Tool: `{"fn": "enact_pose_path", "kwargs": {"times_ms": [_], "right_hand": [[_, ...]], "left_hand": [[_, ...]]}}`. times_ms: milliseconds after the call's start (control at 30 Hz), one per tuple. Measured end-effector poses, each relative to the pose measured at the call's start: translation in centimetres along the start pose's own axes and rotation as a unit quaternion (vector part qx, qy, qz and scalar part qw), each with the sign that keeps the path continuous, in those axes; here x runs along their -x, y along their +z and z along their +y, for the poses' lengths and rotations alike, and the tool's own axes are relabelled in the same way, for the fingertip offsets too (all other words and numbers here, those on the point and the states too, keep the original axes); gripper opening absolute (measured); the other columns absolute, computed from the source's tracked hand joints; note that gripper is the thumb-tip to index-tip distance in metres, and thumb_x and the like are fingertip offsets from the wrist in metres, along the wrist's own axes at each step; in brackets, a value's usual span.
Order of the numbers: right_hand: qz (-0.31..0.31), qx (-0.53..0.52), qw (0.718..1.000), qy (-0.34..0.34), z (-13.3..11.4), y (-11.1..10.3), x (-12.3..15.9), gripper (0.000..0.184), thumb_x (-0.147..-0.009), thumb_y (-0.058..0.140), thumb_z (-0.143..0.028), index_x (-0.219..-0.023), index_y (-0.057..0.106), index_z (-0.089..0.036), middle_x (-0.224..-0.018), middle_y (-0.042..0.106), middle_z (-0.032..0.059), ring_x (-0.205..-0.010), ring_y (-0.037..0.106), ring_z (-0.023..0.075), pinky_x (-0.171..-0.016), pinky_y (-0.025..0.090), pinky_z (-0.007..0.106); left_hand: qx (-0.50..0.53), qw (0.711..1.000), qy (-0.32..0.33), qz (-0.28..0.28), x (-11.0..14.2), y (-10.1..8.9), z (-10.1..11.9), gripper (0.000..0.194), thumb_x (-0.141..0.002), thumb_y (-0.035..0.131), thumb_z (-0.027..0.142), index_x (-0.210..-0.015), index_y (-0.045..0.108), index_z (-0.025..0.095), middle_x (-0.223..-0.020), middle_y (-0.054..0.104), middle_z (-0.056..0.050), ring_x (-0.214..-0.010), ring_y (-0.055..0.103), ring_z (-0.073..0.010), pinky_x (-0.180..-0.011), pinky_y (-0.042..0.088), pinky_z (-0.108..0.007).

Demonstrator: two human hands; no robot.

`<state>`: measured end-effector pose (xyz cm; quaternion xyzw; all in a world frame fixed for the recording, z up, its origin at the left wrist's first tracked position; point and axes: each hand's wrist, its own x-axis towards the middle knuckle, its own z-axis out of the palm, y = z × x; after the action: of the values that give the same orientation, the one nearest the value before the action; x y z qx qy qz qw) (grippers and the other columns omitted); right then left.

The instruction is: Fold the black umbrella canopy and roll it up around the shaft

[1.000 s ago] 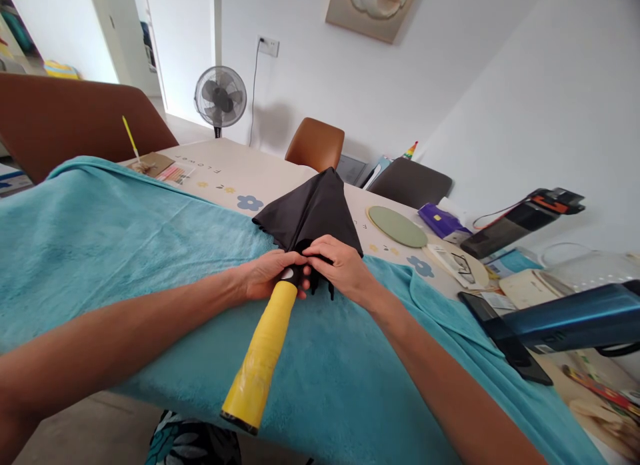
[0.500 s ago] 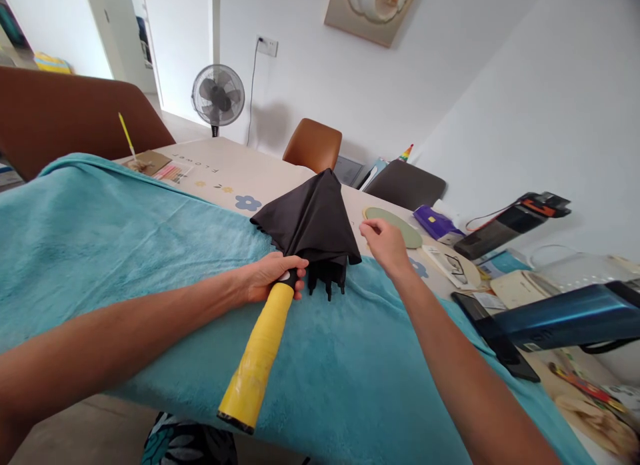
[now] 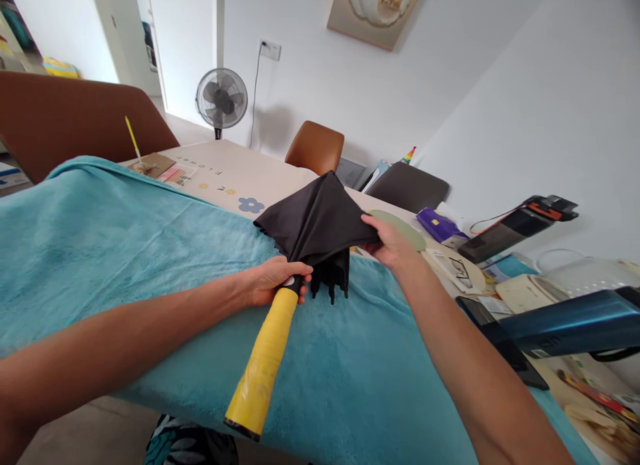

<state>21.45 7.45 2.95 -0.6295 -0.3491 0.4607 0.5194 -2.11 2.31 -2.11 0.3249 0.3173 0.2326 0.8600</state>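
A black umbrella (image 3: 317, 218) with a yellow-wrapped handle (image 3: 263, 358) lies over the teal blanket, its handle end toward me and its canopy loosely folded. My left hand (image 3: 283, 278) is closed around the black neck just above the yellow wrap. At the canopy's right side, my right hand (image 3: 387, 242) pinches the edge of the black fabric and holds it out to the right. Several dark rib tips hang below the cloth between my hands. The fingertips of my right hand are partly hidden by the fabric.
The teal blanket (image 3: 360, 358) covers the near part of the table (image 3: 240, 162). At right are a green oval mat (image 3: 400, 228), a purple tissue pack (image 3: 440, 225), a dark bottle (image 3: 510, 232), glasses (image 3: 460, 268), a phone (image 3: 530, 372) and a blue bottle (image 3: 575, 322).
My right hand left the umbrella's neck, moved right with nothing in it, then took hold of the canopy's right edge and drew it outward. My left hand kept its grip on the neck.
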Motion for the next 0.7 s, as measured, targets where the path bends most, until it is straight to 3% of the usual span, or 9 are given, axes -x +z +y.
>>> {"fn": "enact_pose_path", "kwargs": {"times_ms": [133,267,367,467,567,700], "right_hand": [[-0.034,-0.087,0.994,-0.062,-3.9,4.6,0.1,0.007,-0.073,0.059,-0.015,-0.079,0.058,-0.017,-0.073,0.062,-0.0008,-0.063,0.057,0.0109,-0.053,0.05,0.023],[-0.082,-0.109,0.987,-0.089,-4.8,10.7,-0.6,0.008,-0.069,0.061,-0.013,-0.072,0.055,-0.015,-0.062,0.056,-0.0034,-0.057,0.054,0.0105,-0.052,0.048,0.024],[-0.091,-0.099,0.986,-0.096,-3.6,14.5,-1.3,0.01,-0.066,0.061,-0.012,-0.069,0.052,-0.016,-0.06,0.053,-0.0044,-0.059,0.053,0.0107,-0.057,0.048,0.026],[-0.082,-0.035,0.992,-0.087,-1.6,16.7,-1.6,0.011,-0.065,0.061,-0.014,-0.066,0.05,-0.016,-0.059,0.051,-0.0042,-0.058,0.051,0.0108,-0.056,0.045,0.026],[-0.082,0.082,0.987,-0.108,0.8,17.9,-1.8,0.012,-0.065,0.061,-0.017,-0.061,0.05,-0.015,-0.058,0.05,-0.0039,-0.055,0.047,0.0099,-0.055,0.041,0.024],[-0.129,0.237,0.95,-0.155,2.9,18.6,-1.6,0.011,-0.065,0.058,-0.015,-0.056,0.051,-0.015,-0.055,0.048,-0.0042,-0.055,0.044,0.0088,-0.058,0.04,0.023]], "left_hand": [[-0.014,1.0,0.005,0.006,0.0,0.0,0.1,0.019,-0.07,0.066,0.018,-0.058,0.053,0.01,-0.058,0.05,0.0,-0.05,0.051,-0.0093,-0.046,0.047,-0.024],[-0.03,0.999,0.007,0.017,0.0,0.1,0.2,0.021,-0.072,0.063,0.018,-0.055,0.052,0.011,-0.052,0.048,0.0,-0.048,0.05,-0.0098,-0.045,0.047,-0.025],[-0.025,0.999,0.013,0.027,-0.1,0.1,0.3,0.021,-0.072,0.062,0.016,-0.054,0.051,0.012,-0.051,0.047,0.001,-0.046,0.048,-0.0095,-0.044,0.047,-0.026],[-0.014,0.999,0.017,0.033,-0.1,0.0,0.3,0.018,-0.07,0.062,0.014,-0.057,0.05,0.012,-0.053,0.047,0.002,-0.045,0.048,-0.0099,-0.043,0.048,-0.028],[-0.006,0.999,0.01,0.038,0.0,0.0,0.3,0.016,-0.072,0.062,0.017,-0.061,0.05,0.013,-0.056,0.048,0.002,-0.045,0.048,-0.0106,-0.042,0.048,-0.029],[0.005,0.999,0.006,0.051,0.1,0.1,0.3,0.017,-0.08,0.055,0.026,-0.068,0.049,0.015,-0.056,0.048,0.003,-0.043,0.047,-0.0107,-0.04,0.047,-0.029]]}}
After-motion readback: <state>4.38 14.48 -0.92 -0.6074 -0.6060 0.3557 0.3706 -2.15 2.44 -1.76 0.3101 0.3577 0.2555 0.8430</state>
